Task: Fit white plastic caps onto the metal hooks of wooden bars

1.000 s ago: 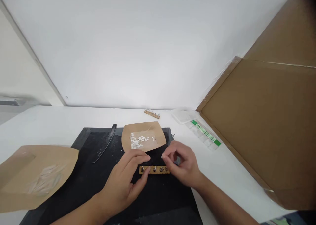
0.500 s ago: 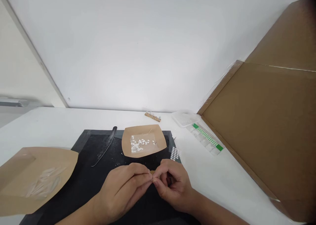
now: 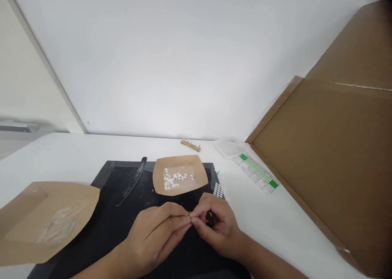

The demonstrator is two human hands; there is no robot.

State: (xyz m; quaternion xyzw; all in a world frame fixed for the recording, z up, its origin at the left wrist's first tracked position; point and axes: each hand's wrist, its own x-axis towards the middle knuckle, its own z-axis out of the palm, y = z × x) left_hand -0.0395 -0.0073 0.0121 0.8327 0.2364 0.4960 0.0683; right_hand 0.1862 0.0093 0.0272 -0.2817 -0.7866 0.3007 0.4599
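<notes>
My left hand [image 3: 157,238] and my right hand [image 3: 216,226] meet fingertip to fingertip low over the black mat [image 3: 122,230]. Both are closed in a pinch. A tiny yellowish-brown bit shows between the fingertips; the fingers hide most of it, so its kind is unclear. Just beyond the hands stands a brown paper tray [image 3: 159,164] holding several small white oval pieces [image 3: 176,177] on clear film. Beside my right hand, a sheet of white oval stickers [image 3: 219,189] lies at the mat's edge.
A curved black nail file [image 3: 136,181] rests on the mat, left of the tray. Another paper tray [image 3: 18,201] with clear plastic packets [image 3: 58,226] stands at left. At the back are a pegged strip [image 3: 190,145], a clear case with green-edged strip [image 3: 259,171], and a cardboard wall [image 3: 324,148].
My right hand's knuckles have risen slightly, and a little more of the yellowish-brown bit shows between the fingertips. The whole view has shifted slightly; the objects lie as before.
</notes>
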